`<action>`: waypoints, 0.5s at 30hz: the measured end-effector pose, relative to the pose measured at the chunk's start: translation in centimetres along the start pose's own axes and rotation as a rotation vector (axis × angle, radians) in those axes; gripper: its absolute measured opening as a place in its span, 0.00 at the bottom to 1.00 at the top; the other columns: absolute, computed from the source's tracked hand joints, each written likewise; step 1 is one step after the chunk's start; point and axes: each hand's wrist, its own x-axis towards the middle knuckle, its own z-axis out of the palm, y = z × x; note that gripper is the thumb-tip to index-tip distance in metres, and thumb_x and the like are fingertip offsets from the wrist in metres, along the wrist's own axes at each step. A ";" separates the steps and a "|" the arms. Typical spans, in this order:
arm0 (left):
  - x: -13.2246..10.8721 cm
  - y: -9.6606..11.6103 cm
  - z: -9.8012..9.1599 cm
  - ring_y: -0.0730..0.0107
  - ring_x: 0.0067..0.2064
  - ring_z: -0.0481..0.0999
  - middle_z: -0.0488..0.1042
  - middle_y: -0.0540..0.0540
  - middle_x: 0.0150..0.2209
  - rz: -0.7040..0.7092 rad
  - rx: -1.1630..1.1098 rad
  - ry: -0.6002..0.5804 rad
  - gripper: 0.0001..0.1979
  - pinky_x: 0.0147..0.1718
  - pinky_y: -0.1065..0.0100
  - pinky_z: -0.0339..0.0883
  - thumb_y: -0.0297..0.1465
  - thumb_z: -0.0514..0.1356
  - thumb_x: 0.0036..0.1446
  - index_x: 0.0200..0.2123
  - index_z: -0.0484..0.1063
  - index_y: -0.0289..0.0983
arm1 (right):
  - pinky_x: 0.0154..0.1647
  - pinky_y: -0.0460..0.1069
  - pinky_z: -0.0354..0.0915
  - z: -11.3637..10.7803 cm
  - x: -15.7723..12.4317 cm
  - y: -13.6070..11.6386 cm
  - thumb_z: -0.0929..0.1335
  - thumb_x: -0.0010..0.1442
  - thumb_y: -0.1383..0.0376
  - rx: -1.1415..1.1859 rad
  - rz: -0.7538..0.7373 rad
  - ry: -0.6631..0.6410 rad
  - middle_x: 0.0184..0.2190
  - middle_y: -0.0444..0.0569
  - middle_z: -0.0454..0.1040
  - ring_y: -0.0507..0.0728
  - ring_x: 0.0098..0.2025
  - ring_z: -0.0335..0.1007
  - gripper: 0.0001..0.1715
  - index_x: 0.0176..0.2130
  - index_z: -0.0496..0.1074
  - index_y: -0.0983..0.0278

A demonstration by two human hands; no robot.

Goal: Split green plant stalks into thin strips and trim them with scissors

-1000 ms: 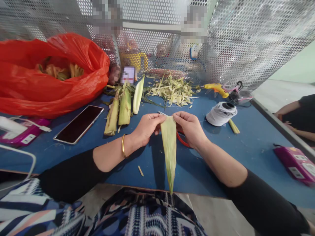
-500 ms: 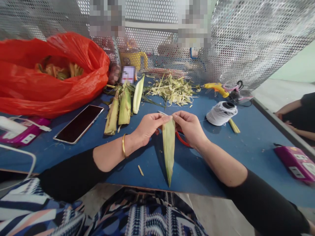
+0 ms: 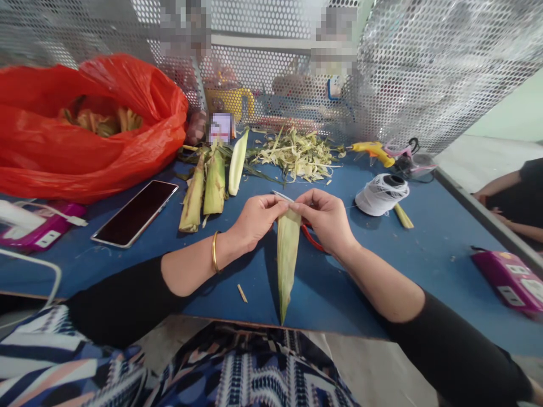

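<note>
A pale green corn husk [image 3: 287, 254] hangs point-down between my hands, its wide end gathered at the top. My left hand [image 3: 258, 219] pinches that upper edge from the left, thumb against fingers. On the other side my right hand [image 3: 324, 217] is closed on the same edge, and the fingertips of both hands nearly meet. Behind and beneath my right hand lie red-handled scissors [image 3: 313, 238]; their blade tips show just beyond my fingers, while the middle is hidden. A small husk scrap [image 3: 242, 293] rests on the table in front of my left forearm.
Whole husks [image 3: 215, 183] and a heap of shredded husk [image 3: 294, 154] lie at the back. A red plastic bag [image 3: 139, 152] and a phone [image 3: 136, 213] are at left. White thread [image 3: 380, 196], a yellow glue gun [image 3: 373, 151] and a purple power strip [image 3: 511, 280] stand right.
The husk's lower tip has swung slightly to the left, and its top has shifted a little. My right fingers have moved slightly left along the edge, showing more of the scissor blades.
</note>
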 end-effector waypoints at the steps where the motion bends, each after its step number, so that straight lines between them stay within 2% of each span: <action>1: 0.0 0.0 0.0 0.80 0.21 0.58 0.64 0.54 0.19 0.004 -0.007 -0.002 0.08 0.22 0.74 0.54 0.30 0.61 0.50 0.21 0.72 0.35 | 0.22 0.46 0.58 0.0 0.0 0.0 0.74 0.46 0.56 -0.010 -0.016 -0.005 0.18 0.40 0.67 0.48 0.21 0.60 0.16 0.24 0.68 0.63; 8: -0.1 0.1 0.2 0.80 0.21 0.58 0.63 0.55 0.18 -0.010 -0.034 0.014 0.08 0.22 0.74 0.54 0.30 0.61 0.50 0.21 0.71 0.35 | 0.22 0.45 0.54 -0.1 -0.2 0.0 0.71 0.53 0.61 -0.167 -0.155 -0.015 0.18 0.38 0.62 0.48 0.21 0.55 0.12 0.24 0.67 0.63; 11: -0.1 0.0 0.2 0.80 0.20 0.56 0.63 0.55 0.18 0.006 -0.033 0.043 0.08 0.20 0.74 0.52 0.32 0.62 0.51 0.23 0.72 0.35 | 0.23 0.45 0.57 0.1 -0.1 -0.1 0.72 0.50 0.58 -0.060 -0.081 -0.020 0.20 0.39 0.66 0.48 0.23 0.60 0.13 0.28 0.69 0.63; 13: -0.1 -0.1 0.1 0.80 0.19 0.57 0.65 0.54 0.19 0.016 -0.029 0.060 0.08 0.18 0.74 0.51 0.34 0.62 0.52 0.24 0.73 0.35 | 0.24 0.45 0.60 0.2 0.0 -0.1 0.75 0.44 0.56 0.048 0.020 -0.044 0.22 0.40 0.69 0.49 0.24 0.63 0.18 0.31 0.69 0.63; 15: -0.1 -0.1 0.0 0.80 0.20 0.59 0.66 0.53 0.20 0.006 -0.037 0.053 0.09 0.18 0.74 0.51 0.35 0.62 0.52 0.25 0.72 0.35 | 0.24 0.45 0.61 0.3 0.0 -0.2 0.76 0.41 0.55 0.097 0.089 -0.066 0.22 0.41 0.70 0.49 0.24 0.64 0.20 0.29 0.69 0.63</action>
